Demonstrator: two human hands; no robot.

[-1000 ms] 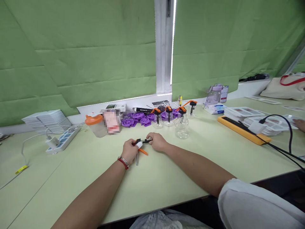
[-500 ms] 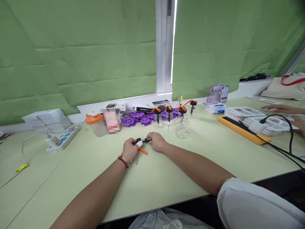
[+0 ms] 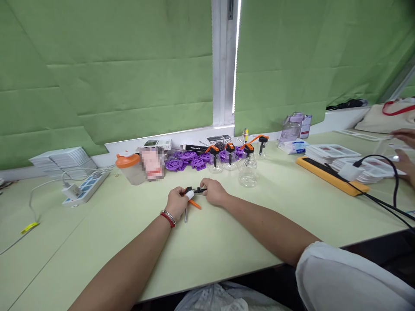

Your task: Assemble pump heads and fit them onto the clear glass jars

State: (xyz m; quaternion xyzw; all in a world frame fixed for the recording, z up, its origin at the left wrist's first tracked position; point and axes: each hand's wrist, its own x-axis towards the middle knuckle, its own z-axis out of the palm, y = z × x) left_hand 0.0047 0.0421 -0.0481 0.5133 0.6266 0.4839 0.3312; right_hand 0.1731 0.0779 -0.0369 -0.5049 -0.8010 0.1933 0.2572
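Note:
My left hand (image 3: 177, 204) is closed around a black-and-orange bottle top (image 3: 188, 190) with an orange lever (image 3: 195, 204) and a thin metal rod (image 3: 186, 215) pointing toward me. Something white (image 3: 189, 195) covers or lies by the left thumb tip; which, I cannot tell. My right hand (image 3: 212, 191) pinches the black end piece (image 3: 200, 190) of the same top, its fingertips partly hidden. Beyond my right hand stands a clear glass bottle (image 3: 247, 178). Similar bottles with black-and-orange tops (image 3: 230, 149) stand behind it.
Purple plastic pieces (image 3: 177, 165) lie along the window side, near an orange-lidded cup (image 3: 127, 162). At left is a white power strip (image 3: 87, 190); at right, an orange power strip (image 3: 330, 176) with black cables. Another person's hand (image 3: 405, 137) works by stacked white trays (image 3: 333, 152).
My hands and the bottle top stay almost still, with a slight shift of my right fingers. At far right, the other person's hand has lifted a translucent piece.

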